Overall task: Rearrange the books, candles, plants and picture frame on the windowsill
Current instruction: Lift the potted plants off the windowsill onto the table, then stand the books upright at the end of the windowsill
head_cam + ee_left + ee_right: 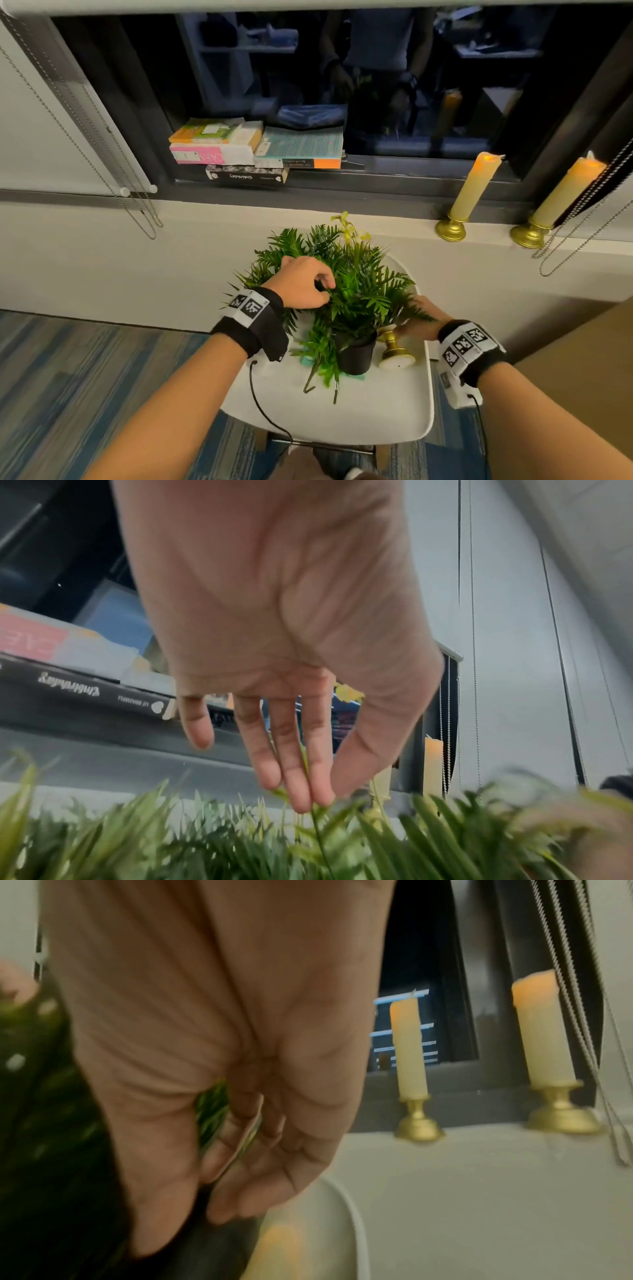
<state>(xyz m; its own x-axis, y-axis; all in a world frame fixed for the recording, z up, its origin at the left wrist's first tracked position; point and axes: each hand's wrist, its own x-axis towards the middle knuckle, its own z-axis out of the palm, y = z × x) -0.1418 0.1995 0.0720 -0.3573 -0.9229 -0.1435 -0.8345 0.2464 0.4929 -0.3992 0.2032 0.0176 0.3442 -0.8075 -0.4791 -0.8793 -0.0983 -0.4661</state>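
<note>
I'm pinching a frond on the plant [346, 291] with my left hand [301, 282], right hand [416, 320] curling behind, grip unclear

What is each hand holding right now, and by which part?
The left hand pinches a frond stem of the plant. The right hand reaches in beside the black pot; a grip cannot be told.

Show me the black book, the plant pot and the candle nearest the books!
black book [246, 177], head view, on its spine with the white lettering.
plant pot [355, 356], head view, on its black side wall.
candle nearest the books [474, 186], head view, on the middle of its cream stick.
</note>
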